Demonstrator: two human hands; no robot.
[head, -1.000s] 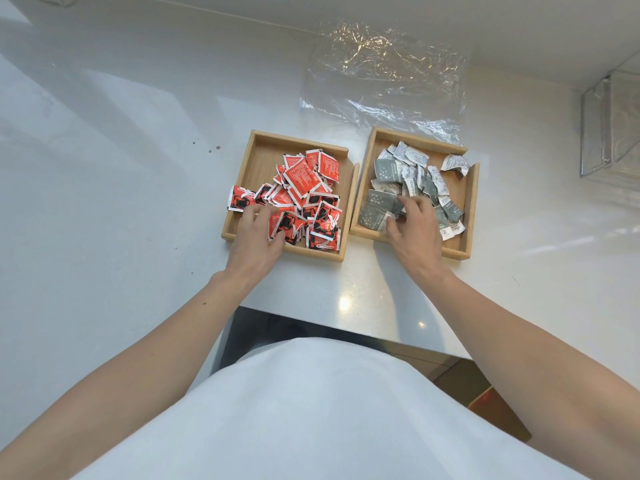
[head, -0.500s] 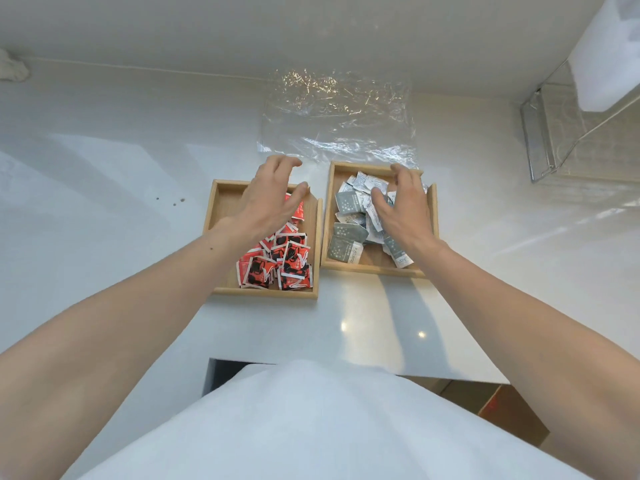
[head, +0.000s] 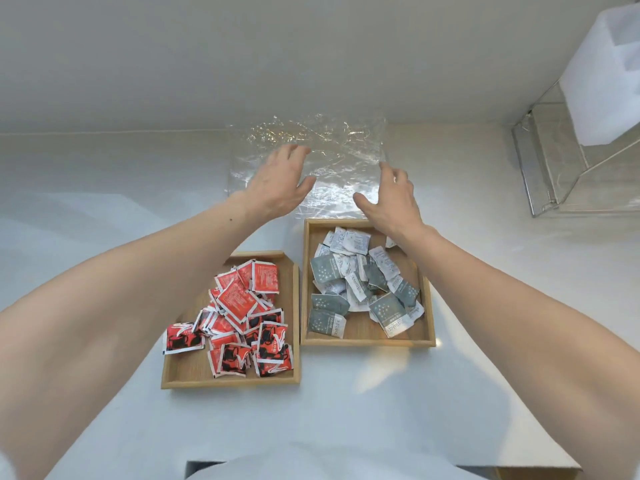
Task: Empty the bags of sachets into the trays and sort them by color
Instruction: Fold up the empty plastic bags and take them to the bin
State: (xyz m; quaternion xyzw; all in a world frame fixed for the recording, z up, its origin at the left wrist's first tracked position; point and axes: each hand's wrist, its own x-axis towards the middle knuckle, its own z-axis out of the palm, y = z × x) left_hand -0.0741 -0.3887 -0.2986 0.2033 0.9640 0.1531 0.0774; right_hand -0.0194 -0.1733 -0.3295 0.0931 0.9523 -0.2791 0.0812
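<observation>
Two wooden trays sit side by side on the white counter. The left tray (head: 180, 375) holds a pile of red sachets (head: 242, 320), one of which overhangs its left rim. In the right tray (head: 427, 327) lie grey and white sachets (head: 360, 289). Behind the trays a crumpled clear plastic bag (head: 343, 147) lies flat against the wall. My left hand (head: 277, 185) hovers over the bag's left part with fingers spread, holding nothing. My right hand (head: 391, 195) is over the bag's right part, fingers apart and empty.
A clear acrylic holder (head: 561, 161) with white paper (head: 602, 71) in it stands at the right by the wall. The white wall (head: 242, 64) rises just behind the bag. The counter's front edge (head: 485, 465) runs along the bottom.
Both hands have left the trays and reached forward over the plastic bag. The view has tilted up, so the trays now sit lower in the frame.
</observation>
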